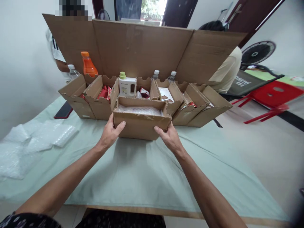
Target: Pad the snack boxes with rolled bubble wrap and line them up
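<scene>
The left hand [109,133] and right hand [170,136] are squeezing the cardboard box [142,122] from both ends. It looks light and bendy, so holding the bottom corners seems safest.

The cardboard box [140,126] was plain brown, the tablecloth [147,171] pale green. On the far left an orange bottle [88,65] stood; a white detergent bottle [127,86] had a green cap. The right chair [270,95] was red.

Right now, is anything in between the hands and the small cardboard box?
No. The left hand and the right hand already touch the small cardboard box, one at each front corner. Nothing visible sits between them.
</scene>
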`<state>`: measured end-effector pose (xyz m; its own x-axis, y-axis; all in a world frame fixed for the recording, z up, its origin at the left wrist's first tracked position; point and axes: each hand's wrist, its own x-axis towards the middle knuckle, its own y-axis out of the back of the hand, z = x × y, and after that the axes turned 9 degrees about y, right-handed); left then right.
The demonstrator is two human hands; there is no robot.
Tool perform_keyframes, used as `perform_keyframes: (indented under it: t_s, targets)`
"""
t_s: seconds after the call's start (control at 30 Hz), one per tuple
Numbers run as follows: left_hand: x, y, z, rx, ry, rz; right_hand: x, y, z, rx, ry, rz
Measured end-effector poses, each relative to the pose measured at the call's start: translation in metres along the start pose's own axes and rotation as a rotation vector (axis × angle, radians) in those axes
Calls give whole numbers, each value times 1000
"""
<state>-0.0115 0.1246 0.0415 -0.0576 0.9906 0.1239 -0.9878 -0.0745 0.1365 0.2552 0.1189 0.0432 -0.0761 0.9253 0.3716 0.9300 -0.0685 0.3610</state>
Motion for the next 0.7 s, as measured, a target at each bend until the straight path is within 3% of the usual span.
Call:
perform_keyframes:
  t_s: [0.1, 0.2, 0.33, 0.47, 0.57, 0.7]
  targets:
    - [-16, 20, 19, 10, -40, 30, -7, -1, -30, -10, 51, 16]
    - [-7, 31, 50, 53, -142, 107, 8, 5, -61, -16, 117, 12]
    - [7, 19, 91, 40, -272, 120, 28, 32, -95, -89, 227, 95]
    - [-21, 11, 108, -13, -216, -17, 7, 57, -116, -140, 217, 146]
    - [-37, 31, 112, -13, -201, -35, -2, 54, -127, -140, 256, 86]
    - [-19, 62, 127, 18, -378, 14, 24, 38, -138, -105, 424, 12]
